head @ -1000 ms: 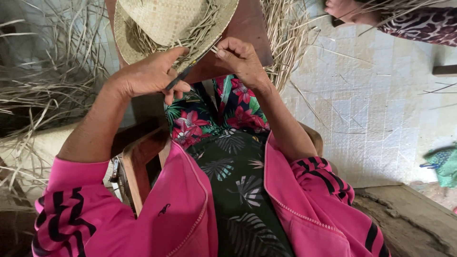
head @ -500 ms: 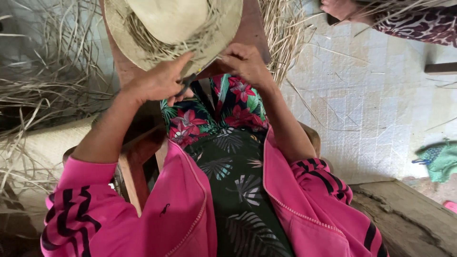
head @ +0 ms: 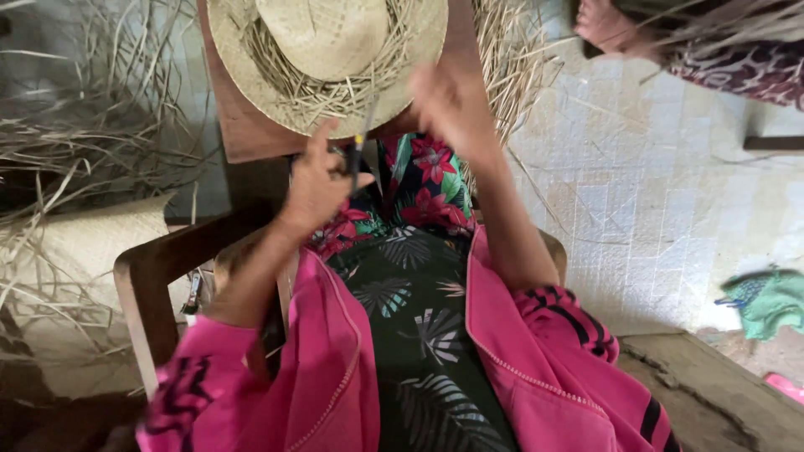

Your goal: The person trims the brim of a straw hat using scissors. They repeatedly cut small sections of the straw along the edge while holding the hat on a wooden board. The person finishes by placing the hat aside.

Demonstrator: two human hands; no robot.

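Left hand (head: 322, 180) around one dark tool (head: 358, 155); right hand (head: 448, 100) gripping one straw hat (head: 327, 59).

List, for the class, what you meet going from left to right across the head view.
Loose straw pile → wooden chair arm → left hand → right hand → green cloth on the floor.

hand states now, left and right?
Left hand: closed on a thin dark tool.
Right hand: blurred at the straw hat brim; grip cannot be told.
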